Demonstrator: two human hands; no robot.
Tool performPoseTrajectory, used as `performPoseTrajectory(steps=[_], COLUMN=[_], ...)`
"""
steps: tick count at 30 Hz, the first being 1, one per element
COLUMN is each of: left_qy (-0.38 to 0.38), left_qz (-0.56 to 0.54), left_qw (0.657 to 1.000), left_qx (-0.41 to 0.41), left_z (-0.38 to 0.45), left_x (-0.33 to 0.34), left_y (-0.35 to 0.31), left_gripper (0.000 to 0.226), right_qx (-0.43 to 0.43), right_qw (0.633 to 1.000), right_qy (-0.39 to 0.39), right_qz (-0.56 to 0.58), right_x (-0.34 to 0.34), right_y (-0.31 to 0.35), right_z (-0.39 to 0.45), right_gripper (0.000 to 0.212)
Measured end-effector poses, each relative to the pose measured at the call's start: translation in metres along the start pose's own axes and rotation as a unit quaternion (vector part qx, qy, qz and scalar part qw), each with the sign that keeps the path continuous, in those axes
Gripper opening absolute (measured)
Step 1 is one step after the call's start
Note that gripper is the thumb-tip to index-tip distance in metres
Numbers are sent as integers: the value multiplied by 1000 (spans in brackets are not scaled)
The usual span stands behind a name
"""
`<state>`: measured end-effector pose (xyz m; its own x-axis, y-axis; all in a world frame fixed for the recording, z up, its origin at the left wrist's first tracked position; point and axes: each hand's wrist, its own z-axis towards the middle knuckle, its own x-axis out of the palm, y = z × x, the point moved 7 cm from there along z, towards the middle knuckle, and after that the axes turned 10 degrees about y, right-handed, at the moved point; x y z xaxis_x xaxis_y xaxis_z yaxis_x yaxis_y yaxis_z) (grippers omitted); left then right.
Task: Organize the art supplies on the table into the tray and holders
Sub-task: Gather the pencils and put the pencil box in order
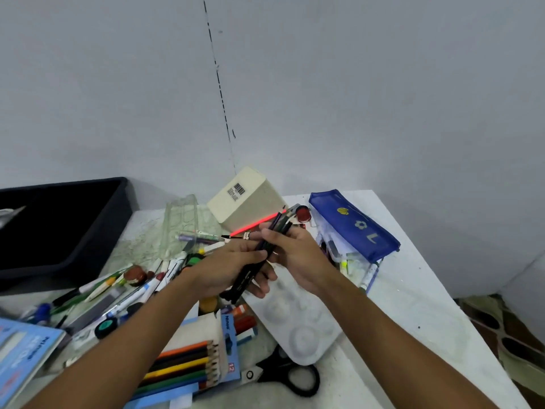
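Both hands hold one bundle of dark pencils (pixel 272 231) above the middle of the table. My left hand (pixel 227 268) grips the bundle's lower part and my right hand (pixel 298 258) grips it higher up. The pencil tips point up and away, toward a cream holder (pixel 244 199) that lies on its side at the back. A black tray (pixel 63 228) stands at the back left. Loose pens and markers (pixel 141 287) lie scattered left of my hands.
A blue pencil pouch (pixel 354 225) lies at the back right over a clear case of markers. A white paint palette (pixel 298 323), black scissors (pixel 289 376) and an open box of coloured pencils (pixel 188 364) lie near me. The table's edge (pixel 454 326) runs on the right.
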<state>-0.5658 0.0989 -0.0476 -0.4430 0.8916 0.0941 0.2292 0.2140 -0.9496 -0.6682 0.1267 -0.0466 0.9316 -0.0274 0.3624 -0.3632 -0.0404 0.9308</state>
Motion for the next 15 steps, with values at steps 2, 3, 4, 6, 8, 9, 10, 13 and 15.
performPoseTrajectory(steps=[2, 3, 4, 6, 8, 9, 10, 13, 15], left_qy=[-1, -6, -14, -29, -30, -33, -43, -100, -166], left_qz=[-2, -6, -12, -3, 22, 30, 28, 4, -9], left_qw=[1000, 1000, 1000, 1000, 999, 999, 999, 995, 986], left_qx=[4, 4, 3, 1, 2, -1, -6, -21, -22], left_z=[-6, -9, -13, -21, -28, -31, -34, -45, -55], left_x=[-2, -5, -8, -18, -26, -30, -36, -51, -66], left_y=[1, 2, 4, 7, 9, 11, 13, 14, 16], left_gripper=[20, 19, 18, 18, 21, 24, 26, 26, 34], right_qx=[-1, 0, -2, -5, -2, 2, 4, -9, -33], right_qw=[999, 999, 999, 1000, 1000, 1000, 1000, 996, 989], right_qy=[-14, -17, -14, -5, -4, -5, -4, -4, -12], right_qz=[40, 39, 35, 30, 22, 21, 29, 93, 141], right_x=[8, 13, 17, 28, 37, 42, 46, 56, 59], right_y=[-5, -7, -8, -10, -11, -11, -12, -10, -4], right_z=[5, 8, 10, 13, 16, 18, 20, 27, 33], right_gripper=[18, 21, 21, 15, 12, 12, 13, 12, 11])
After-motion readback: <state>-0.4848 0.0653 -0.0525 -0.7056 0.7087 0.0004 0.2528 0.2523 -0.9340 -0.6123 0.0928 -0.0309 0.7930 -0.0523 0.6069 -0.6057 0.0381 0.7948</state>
